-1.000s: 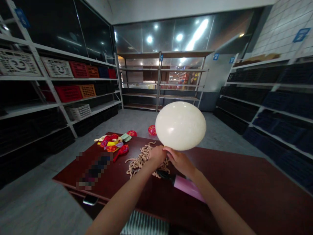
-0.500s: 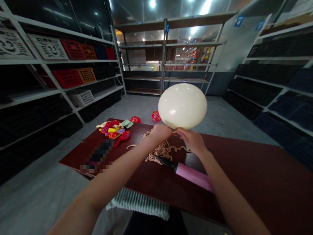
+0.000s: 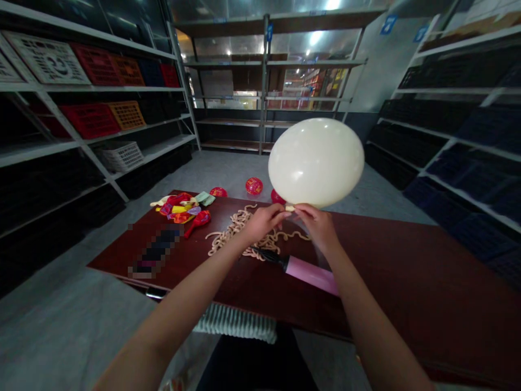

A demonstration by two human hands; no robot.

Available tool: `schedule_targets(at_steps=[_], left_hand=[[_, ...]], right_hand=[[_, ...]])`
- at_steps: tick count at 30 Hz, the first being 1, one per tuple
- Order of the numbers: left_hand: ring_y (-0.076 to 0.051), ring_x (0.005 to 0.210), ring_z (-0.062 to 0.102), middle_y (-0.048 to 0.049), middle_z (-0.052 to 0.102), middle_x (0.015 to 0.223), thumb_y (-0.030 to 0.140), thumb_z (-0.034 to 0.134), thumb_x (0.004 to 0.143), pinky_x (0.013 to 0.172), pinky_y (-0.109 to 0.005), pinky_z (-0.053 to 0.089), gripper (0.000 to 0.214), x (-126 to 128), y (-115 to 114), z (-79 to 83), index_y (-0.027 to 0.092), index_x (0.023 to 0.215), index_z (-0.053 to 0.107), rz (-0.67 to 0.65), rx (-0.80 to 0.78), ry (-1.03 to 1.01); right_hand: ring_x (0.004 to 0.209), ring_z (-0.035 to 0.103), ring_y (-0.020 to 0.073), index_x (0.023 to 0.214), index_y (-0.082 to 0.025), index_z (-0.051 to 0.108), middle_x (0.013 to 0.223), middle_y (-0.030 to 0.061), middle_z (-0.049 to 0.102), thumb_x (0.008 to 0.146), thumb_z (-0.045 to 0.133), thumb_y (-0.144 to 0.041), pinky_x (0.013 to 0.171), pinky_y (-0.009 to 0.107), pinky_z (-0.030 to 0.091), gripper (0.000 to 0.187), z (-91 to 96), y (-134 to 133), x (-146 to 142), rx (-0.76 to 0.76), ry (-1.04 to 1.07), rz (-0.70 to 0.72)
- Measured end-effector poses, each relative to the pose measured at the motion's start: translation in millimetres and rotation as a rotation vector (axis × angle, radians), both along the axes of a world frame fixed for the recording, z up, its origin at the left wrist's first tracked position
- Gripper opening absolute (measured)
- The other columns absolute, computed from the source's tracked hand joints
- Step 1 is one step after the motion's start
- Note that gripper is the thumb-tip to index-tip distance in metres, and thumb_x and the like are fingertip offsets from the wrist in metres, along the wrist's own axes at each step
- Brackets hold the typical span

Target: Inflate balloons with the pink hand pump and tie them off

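A large inflated cream balloon (image 3: 315,162) floats up above the table, its neck pinched between my two hands. My left hand (image 3: 266,221) grips the end of the neck with its fingertips. Close beside it, my right hand (image 3: 317,221) pinches the neck just under the balloon's body. Beneath my hands lies a tangled heap of beige cord-like strands (image 3: 228,239). A pink hand pump (image 3: 311,274) with a black nozzle end rests on the table, its nozzle touching the heap.
Deflated coloured balloons (image 3: 183,209) lie in a pile at the table's (image 3: 391,271) far left, above a blurred-out dark object (image 3: 157,252). Red balloons (image 3: 254,186) sit on the floor beyond. Shelves with crates (image 3: 97,65) line the left; racks (image 3: 264,81) stand behind.
My hands have shifted slightly and the balloon appears higher and larger in view. My left hand has turned, its fingers now showing on the neck. The view has tilted down a little.
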State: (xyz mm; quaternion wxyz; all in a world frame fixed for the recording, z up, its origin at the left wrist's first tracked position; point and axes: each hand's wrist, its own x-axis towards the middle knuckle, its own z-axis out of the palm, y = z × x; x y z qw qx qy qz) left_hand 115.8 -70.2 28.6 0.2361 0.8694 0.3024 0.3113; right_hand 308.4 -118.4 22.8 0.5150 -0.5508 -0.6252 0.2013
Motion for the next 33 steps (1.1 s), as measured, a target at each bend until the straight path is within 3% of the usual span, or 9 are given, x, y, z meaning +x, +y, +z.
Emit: schedule_targets(at_steps=[3,6,10,17,20,23,26,28,33], left_hand=[[-0.017,0.083,0.064,-0.0059,0.068,0.093,0.036,0.057,0.095,0.079,-0.027,0.047,0.022,15,8,-37.0,0.016,0.098,0.065,0.051,-0.020,0.116],[-0.021,0.103,0.063,-0.0098,0.065,0.110,0.035,0.063,0.090,0.092,-0.030,0.046,0.023,37,15,-58.0,0.016,0.103,0.067,0.093,-0.016,0.242],[-0.026,0.112,0.061,-0.0114,0.063,0.116,0.035,0.072,0.082,0.098,-0.035,0.045,0.032,70,15,-61.6,0.017,0.108,0.066,0.114,-0.080,0.325],[-0.027,0.100,0.066,-0.0124,0.068,0.099,0.016,0.071,0.078,0.093,-0.037,0.048,0.006,90,10,-58.0,0.014,0.077,0.066,0.053,-0.152,0.238],[-0.018,0.091,0.067,-0.0091,0.069,0.095,0.027,0.056,0.092,0.084,-0.029,0.051,0.015,78,9,-45.2,0.014,0.087,0.063,0.054,-0.203,0.108],[-0.011,0.079,0.065,-0.0068,0.068,0.089,0.036,0.037,0.101,0.074,-0.022,0.051,0.031,55,5,-21.0,0.014,0.093,0.056,0.064,-0.392,-0.386],[-0.006,0.052,0.050,0.0037,0.056,0.067,0.041,0.058,0.091,0.051,-0.017,0.041,0.025,27,-8,9.5,0.017,0.090,0.052,-0.003,-0.615,-0.931],[-0.004,0.042,0.038,0.0062,0.053,0.064,0.040,0.065,0.088,0.041,-0.015,0.030,0.025,14,-23,29.5,0.018,0.091,0.053,-0.084,-0.597,-0.949],[-0.011,0.070,0.065,-0.0030,0.072,0.083,0.032,0.074,0.082,0.061,-0.019,0.049,0.027,3,-57,62.1,0.016,0.100,0.062,-0.192,-0.252,-0.795]], right_hand=[[0.082,0.072,0.0206,0.100,-0.024,0.075,0.096,0.0045,0.077,0.084,0.060,-0.050,0.069,0.031,0.056,0.033,-5.2,-14,14,0.029,0.065,-0.109],[0.076,0.072,0.0208,0.098,-0.021,0.074,0.099,0.0066,0.077,0.078,0.065,-0.053,0.059,0.030,0.055,0.039,-11.6,-27,22,0.009,0.240,-0.173],[0.070,0.072,0.0200,0.097,-0.019,0.073,0.098,0.0071,0.077,0.072,0.071,-0.055,0.053,0.028,0.054,0.044,-15.6,-43,22,0.001,0.419,-0.222],[0.070,0.073,0.0199,0.098,-0.019,0.071,0.098,0.0077,0.077,0.070,0.073,-0.058,0.050,0.026,0.053,0.048,-13.0,-57,16,0.012,0.472,-0.231],[0.070,0.073,0.0205,0.099,-0.019,0.072,0.100,0.0087,0.077,0.070,0.072,-0.059,0.050,0.026,0.053,0.050,-9.3,-59,16,0.019,0.453,-0.236],[0.069,0.073,0.0202,0.100,-0.018,0.071,0.099,0.0102,0.077,0.069,0.073,-0.058,0.048,0.024,0.051,0.051,-3.9,-61,12,0.007,0.490,-0.230],[0.067,0.073,0.0191,0.101,-0.017,0.069,0.099,0.0119,0.077,0.070,0.072,-0.057,0.048,0.022,0.049,0.051,1.5,-62,0,-0.006,0.551,-0.211],[0.066,0.073,0.0189,0.102,-0.017,0.068,0.098,0.0125,0.078,0.071,0.071,-0.057,0.048,0.022,0.049,0.051,4.9,-63,-14,-0.020,0.575,-0.189],[0.067,0.073,0.0202,0.101,-0.018,0.070,0.096,0.0102,0.078,0.073,0.071,-0.057,0.049,0.025,0.050,0.049,15.5,-68,-55,-0.061,0.586,-0.059]])
